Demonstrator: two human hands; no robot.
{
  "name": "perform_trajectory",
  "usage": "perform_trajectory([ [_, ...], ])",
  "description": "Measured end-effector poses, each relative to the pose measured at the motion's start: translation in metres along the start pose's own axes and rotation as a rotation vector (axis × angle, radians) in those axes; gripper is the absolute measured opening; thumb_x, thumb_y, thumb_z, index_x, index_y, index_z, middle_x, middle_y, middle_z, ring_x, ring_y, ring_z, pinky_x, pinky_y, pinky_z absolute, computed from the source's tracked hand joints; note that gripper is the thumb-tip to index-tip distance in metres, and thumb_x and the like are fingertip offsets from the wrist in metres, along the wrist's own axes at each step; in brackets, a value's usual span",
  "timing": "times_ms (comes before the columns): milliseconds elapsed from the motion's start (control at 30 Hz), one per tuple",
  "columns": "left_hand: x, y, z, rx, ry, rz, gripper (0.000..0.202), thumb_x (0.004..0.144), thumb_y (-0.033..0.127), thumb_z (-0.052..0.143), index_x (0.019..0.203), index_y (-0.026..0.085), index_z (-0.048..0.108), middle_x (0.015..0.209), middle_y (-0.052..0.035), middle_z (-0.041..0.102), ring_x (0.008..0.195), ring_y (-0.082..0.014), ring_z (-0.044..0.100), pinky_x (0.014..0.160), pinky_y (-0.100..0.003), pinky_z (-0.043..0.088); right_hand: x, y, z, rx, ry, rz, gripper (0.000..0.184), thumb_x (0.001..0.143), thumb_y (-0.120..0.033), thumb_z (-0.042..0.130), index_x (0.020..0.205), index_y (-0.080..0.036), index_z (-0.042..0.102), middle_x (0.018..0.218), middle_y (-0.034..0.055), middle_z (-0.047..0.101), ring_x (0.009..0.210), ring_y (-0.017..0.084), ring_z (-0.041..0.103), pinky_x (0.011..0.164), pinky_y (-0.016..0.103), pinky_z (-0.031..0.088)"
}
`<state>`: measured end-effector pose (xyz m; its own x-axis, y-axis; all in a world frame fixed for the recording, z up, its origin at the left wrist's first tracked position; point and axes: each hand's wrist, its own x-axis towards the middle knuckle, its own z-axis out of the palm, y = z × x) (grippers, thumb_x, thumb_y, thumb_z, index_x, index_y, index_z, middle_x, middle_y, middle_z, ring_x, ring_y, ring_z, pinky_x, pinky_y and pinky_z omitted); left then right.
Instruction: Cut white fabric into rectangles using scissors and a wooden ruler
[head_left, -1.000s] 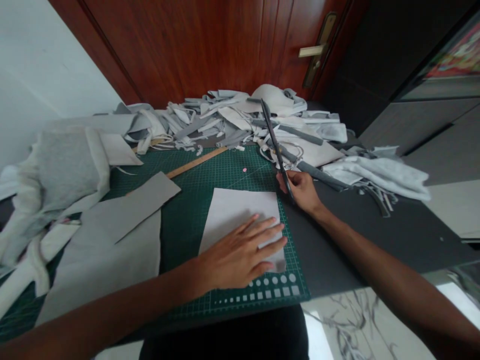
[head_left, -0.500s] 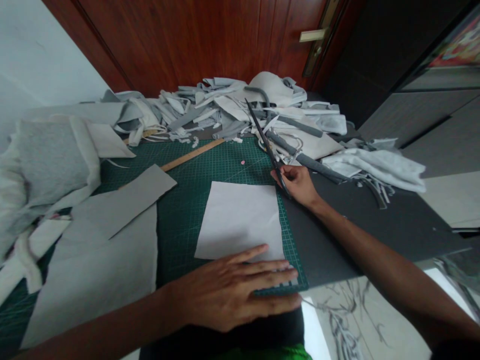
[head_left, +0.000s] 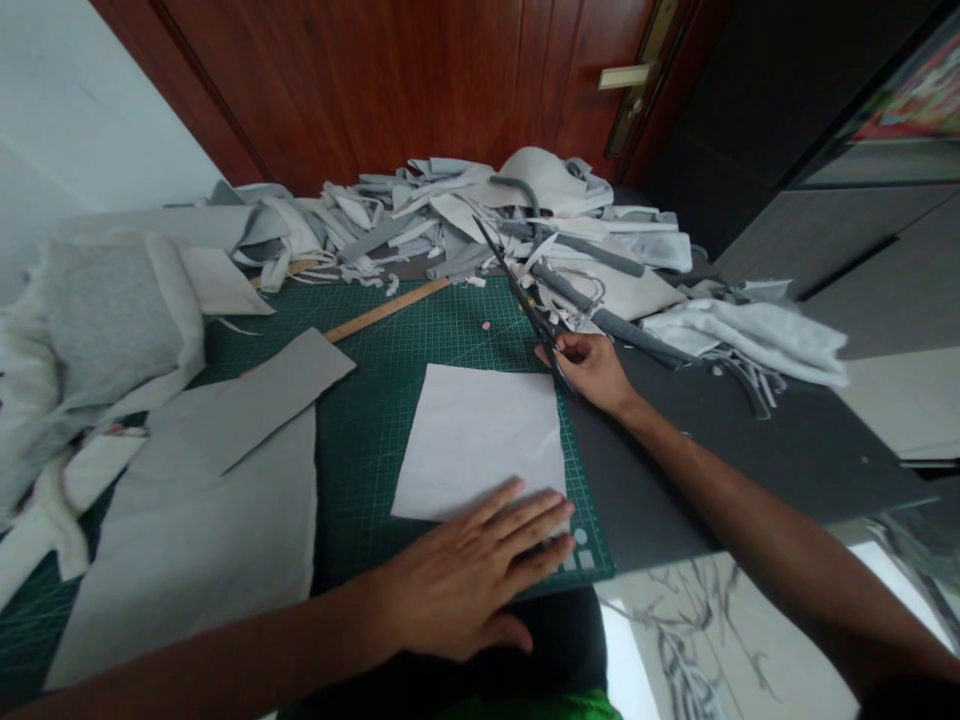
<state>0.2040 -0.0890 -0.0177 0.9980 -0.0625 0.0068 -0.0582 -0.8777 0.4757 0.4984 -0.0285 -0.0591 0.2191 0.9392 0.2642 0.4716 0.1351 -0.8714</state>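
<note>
A pale, nearly square piece of fabric [head_left: 480, 435] lies flat on the green cutting mat [head_left: 367, 400]. My left hand [head_left: 480, 560] rests open over its near right corner, fingers spread and pointing right. To the right of the fabric, my right hand [head_left: 589, 370] is closed around a pair of dark scissors [head_left: 525, 300]. The blades point away and to the left, over the mat's far edge towards the scrap pile. Part of the handles is hidden by the fingers.
A heap of grey and white fabric scraps [head_left: 420, 215] lines the back, before a wooden door [head_left: 390, 80]. On the left lie a larger grey sheet [head_left: 217, 560], a narrower strip [head_left: 292, 385] and a folded bundle [head_left: 112, 320]. A wooden ruler [head_left: 390, 308] slants across the mat.
My left hand has shifted slightly left and up onto the fabric's corner. The scissors in my right hand have swung a little to the left.
</note>
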Motion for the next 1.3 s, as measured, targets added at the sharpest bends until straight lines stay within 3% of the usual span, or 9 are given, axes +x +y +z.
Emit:
perform_trajectory([
  [100, 0.000, 0.005, -0.007, -0.073, -0.111, 0.171, 0.059, 0.113, 0.049, 0.046, 0.164, 0.019, 0.044, 0.175, -0.0067, 0.032, 0.164, -0.0189, 0.025, 0.139, -0.036, 0.014, 0.000, 0.004, 0.000, 0.001, -0.009, 0.007, 0.060, 0.079, -0.068, 0.076, 0.059, -0.024, 0.042, 0.055, -0.0059, 0.040, 0.053, 0.009, 0.033, 0.050, 0.027, 0.023],
  [167, -0.002, -0.001, -0.014, -0.037, -0.074, 0.172, 0.051, 0.114, 0.042, 0.042, 0.161, 0.022, 0.049, 0.174, -0.0036, 0.035, 0.164, -0.0174, 0.028, 0.139, -0.036, 0.013, 0.000, 0.005, -0.001, -0.009, -0.015, -0.009, 0.058, 0.080, -0.067, 0.075, 0.059, -0.023, 0.044, 0.055, -0.0054, 0.042, 0.054, 0.010, 0.034, 0.051, 0.027, 0.024],
  [300, -0.010, -0.045, -0.018, 0.171, 0.156, -0.210, 0.055, 0.114, 0.036, 0.043, 0.167, 0.024, 0.039, 0.179, -0.0064, 0.025, 0.167, -0.0269, 0.019, 0.137, -0.054, 0.015, 0.000, 0.004, -0.002, -0.042, -0.023, -0.013, 0.057, 0.080, -0.068, 0.074, 0.060, -0.023, 0.046, 0.054, -0.0051, 0.043, 0.053, 0.010, 0.034, 0.050, 0.027, 0.022],
  [433, -0.021, -0.086, -0.012, 0.296, 0.171, -0.328, 0.056, 0.114, 0.041, 0.039, 0.169, 0.026, 0.035, 0.179, -0.0072, 0.024, 0.167, -0.0282, 0.016, 0.136, -0.058, 0.014, -0.001, 0.001, -0.001, -0.042, -0.017, 0.006, 0.059, 0.078, -0.072, 0.074, 0.060, -0.024, 0.044, 0.055, -0.0049, 0.043, 0.053, 0.010, 0.035, 0.049, 0.026, 0.023],
  [600, -0.032, -0.088, -0.006, 0.385, 0.219, -0.490, 0.058, 0.115, 0.044, 0.034, 0.169, 0.024, 0.034, 0.179, -0.0090, 0.025, 0.166, -0.0303, 0.021, 0.133, -0.063, 0.020, 0.000, -0.002, -0.006, -0.141, 0.010, 0.036, 0.058, 0.081, -0.073, 0.066, 0.059, -0.024, 0.046, 0.053, -0.0043, 0.042, 0.051, 0.011, 0.036, 0.049, 0.027, 0.025],
  [767, -0.050, -0.098, -0.009, 0.452, 0.278, -0.629, 0.059, 0.114, 0.043, 0.036, 0.168, 0.019, 0.036, 0.176, -0.0127, 0.031, 0.164, -0.0344, 0.027, 0.129, -0.068, 0.025, 0.003, 0.002, -0.015, -0.485, 0.099, -0.068, 0.041, 0.082, -0.057, 0.065, 0.061, -0.023, 0.054, 0.060, 0.0029, 0.061, 0.059, 0.018, 0.056, 0.057, 0.030, 0.035],
  [933, -0.050, -0.088, -0.014, 0.448, 0.304, -0.508, 0.054, 0.113, 0.028, 0.035, 0.164, 0.015, 0.044, 0.176, -0.0125, 0.032, 0.166, -0.0311, 0.021, 0.135, -0.060, 0.017, 0.004, 0.007, -0.018, -0.622, 0.108, -0.072, 0.038, 0.083, -0.056, 0.065, 0.064, -0.023, 0.059, 0.065, 0.0062, 0.069, 0.064, 0.023, 0.064, 0.060, 0.032, 0.040],
  [1133, -0.029, -0.045, -0.017, 0.104, 0.092, -0.127, 0.057, 0.114, 0.036, 0.040, 0.169, 0.020, 0.034, 0.176, -0.0045, 0.031, 0.165, -0.0189, 0.024, 0.139, -0.045, 0.011, 0.004, 0.008, -0.017, -0.598, 0.077, -0.018, 0.043, 0.083, -0.062, 0.062, 0.063, -0.024, 0.058, 0.064, 0.0069, 0.070, 0.061, 0.024, 0.066, 0.058, 0.033, 0.039],
  [1300, -0.041, -0.065, -0.042, 0.048, 0.158, -0.088, 0.046, 0.114, 0.026, 0.041, 0.158, 0.022, 0.051, 0.163, -0.0056, 0.056, 0.156, -0.0179, 0.044, 0.137, -0.041, 0.021, 0.002, 0.007, -0.015, -0.597, 0.069, -0.009, 0.044, 0.083, -0.064, 0.060, 0.065, -0.024, 0.060, 0.069, 0.0084, 0.073, 0.065, 0.026, 0.068, 0.061, 0.034, 0.042],
])
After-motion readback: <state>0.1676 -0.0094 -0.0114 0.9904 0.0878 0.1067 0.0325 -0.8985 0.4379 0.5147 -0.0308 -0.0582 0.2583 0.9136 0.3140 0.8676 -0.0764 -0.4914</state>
